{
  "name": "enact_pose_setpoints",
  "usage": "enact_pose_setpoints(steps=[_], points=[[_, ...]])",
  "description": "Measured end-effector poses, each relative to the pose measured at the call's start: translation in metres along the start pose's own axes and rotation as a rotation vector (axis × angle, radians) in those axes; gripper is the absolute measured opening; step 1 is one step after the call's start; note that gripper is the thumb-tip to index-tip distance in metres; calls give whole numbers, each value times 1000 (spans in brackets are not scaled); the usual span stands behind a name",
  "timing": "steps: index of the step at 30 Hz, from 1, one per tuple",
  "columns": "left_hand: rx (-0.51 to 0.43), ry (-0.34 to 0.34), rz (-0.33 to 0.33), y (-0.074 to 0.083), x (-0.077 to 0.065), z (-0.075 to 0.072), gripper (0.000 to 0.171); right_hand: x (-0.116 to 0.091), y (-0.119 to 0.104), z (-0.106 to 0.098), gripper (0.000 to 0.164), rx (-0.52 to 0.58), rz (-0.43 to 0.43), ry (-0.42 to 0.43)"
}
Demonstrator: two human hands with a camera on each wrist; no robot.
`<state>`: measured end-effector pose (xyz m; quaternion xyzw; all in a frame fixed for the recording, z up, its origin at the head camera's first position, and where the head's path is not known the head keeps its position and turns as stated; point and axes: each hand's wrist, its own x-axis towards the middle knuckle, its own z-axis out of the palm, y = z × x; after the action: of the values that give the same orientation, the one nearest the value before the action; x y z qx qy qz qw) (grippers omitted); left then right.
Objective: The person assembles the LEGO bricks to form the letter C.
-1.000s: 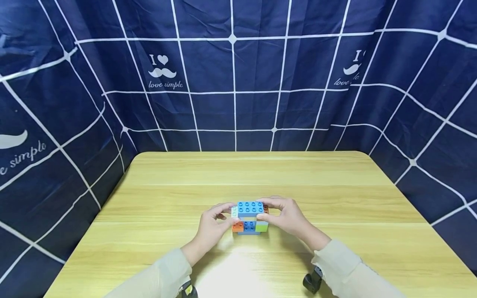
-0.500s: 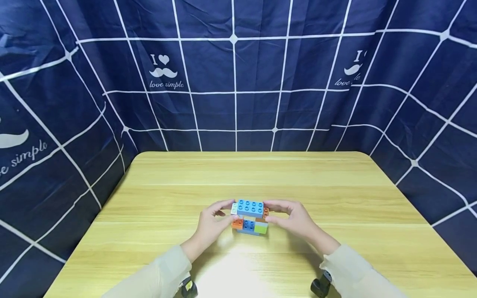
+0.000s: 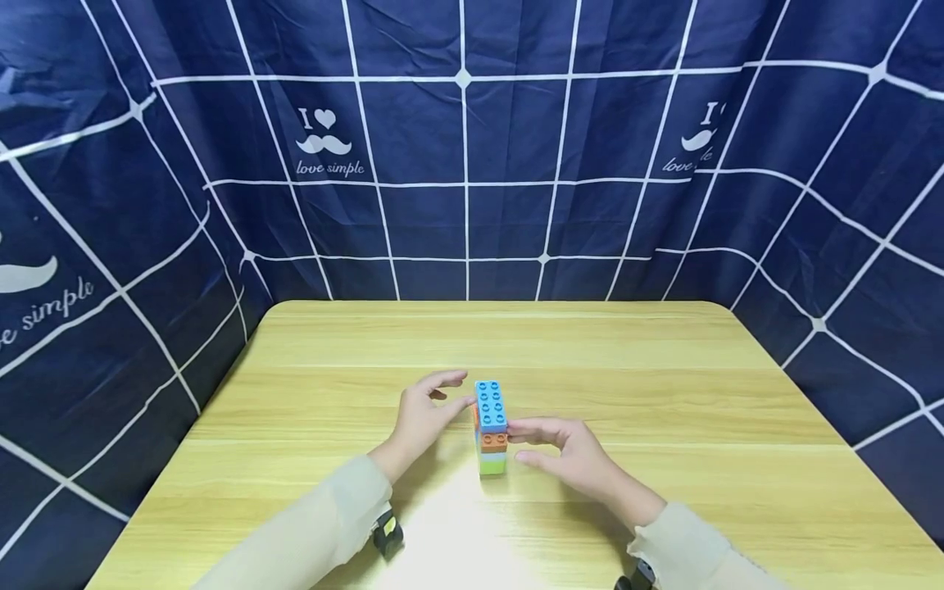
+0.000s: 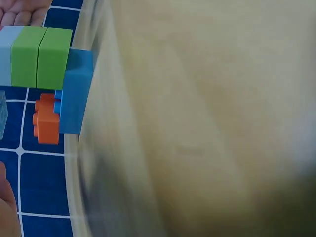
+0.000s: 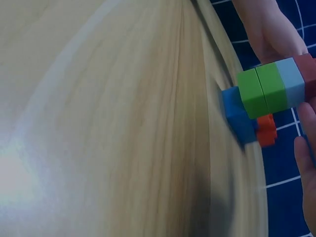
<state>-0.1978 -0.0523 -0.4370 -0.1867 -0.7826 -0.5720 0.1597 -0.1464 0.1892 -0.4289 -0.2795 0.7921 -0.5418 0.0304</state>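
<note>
A small structure of stacked toy building bricks stands on the table, long side running front to back. Its top is a blue brick; at the near end come brown, light blue and green ones. In the left wrist view I see two green bricks, with a blue brick as base and an orange brick on it. My left hand is at the left side, thumb tip at the top brick, index finger apart from it. My right hand has its index fingertip at the right side, the thumb held away.
The light wooden table extends around the bricks, with bright glare near its front. A dark blue curtain with white grid lines encloses the back and sides.
The brick structure has turned from side-on to lengthwise, its brown and green end now facing me. Both hands have loosened from its ends and now stand at its sides.
</note>
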Motion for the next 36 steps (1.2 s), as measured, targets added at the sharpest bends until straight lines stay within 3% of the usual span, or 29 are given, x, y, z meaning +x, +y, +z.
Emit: enact_pose_setpoints(steps=[1, 5, 12, 17, 23, 26, 31, 36], points=[[7, -2, 4, -6, 3, 2, 37, 0, 0, 1, 36, -1, -4, -7], [-1, -14, 7, -4, 6, 2, 35, 2, 0, 1, 35, -11, -9, -21], [-75, -19, -26, 0, -9, -7, 27, 15, 10, -12, 34, -44, 16, 65], [-80, -38, -41, 5, -26, -9, 44, 30, 19, -20, 40, -29, -20, 53], [27, -90, -68, 13, -41, 1, 86, 44, 20, -21, 49, 15, -30, -48], [73, -119, -89, 13, -45, 8, 99, 50, 18, -20, 51, 63, -27, -92], [118, -137, -108, 14, -48, 14, 100, 53, 15, -18, 53, 57, -30, -106], [102, -127, -102, 11, -47, 11, 93, 50, 17, -19, 51, -58, -52, -31]])
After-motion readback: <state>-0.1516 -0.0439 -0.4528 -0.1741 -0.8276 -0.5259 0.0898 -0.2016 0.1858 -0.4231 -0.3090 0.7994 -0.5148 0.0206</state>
